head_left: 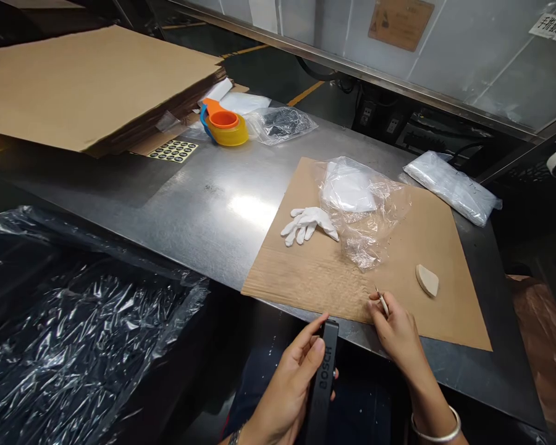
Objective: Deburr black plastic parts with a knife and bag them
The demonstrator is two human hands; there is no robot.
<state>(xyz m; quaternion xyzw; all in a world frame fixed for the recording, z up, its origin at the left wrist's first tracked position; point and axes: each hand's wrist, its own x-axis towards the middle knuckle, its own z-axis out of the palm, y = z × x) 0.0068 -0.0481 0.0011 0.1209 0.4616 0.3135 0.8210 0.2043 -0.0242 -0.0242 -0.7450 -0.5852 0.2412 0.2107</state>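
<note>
My left hand (290,377) grips a long black plastic part (323,380) with the word BOSCH on it, held upright below the table's front edge. My right hand (396,330) rests at the edge of a brown cardboard sheet (315,272) and pinches a thin pale stick-like tool (382,303) between thumb and fingers. A silver bangle (438,429) circles the right wrist. On the cardboard lie a white cloth glove (308,222), a crumpled clear plastic bag (364,207) and a small beige wedge-shaped piece (427,280).
A steel table (204,198) carries a stack of flat cardboard (88,86), an orange-and-yellow tape dispenser (225,123), a sheet of round black stickers (173,151) and bags of small parts (282,123) (451,185). A bin lined with black plastic (74,334) stands at the left.
</note>
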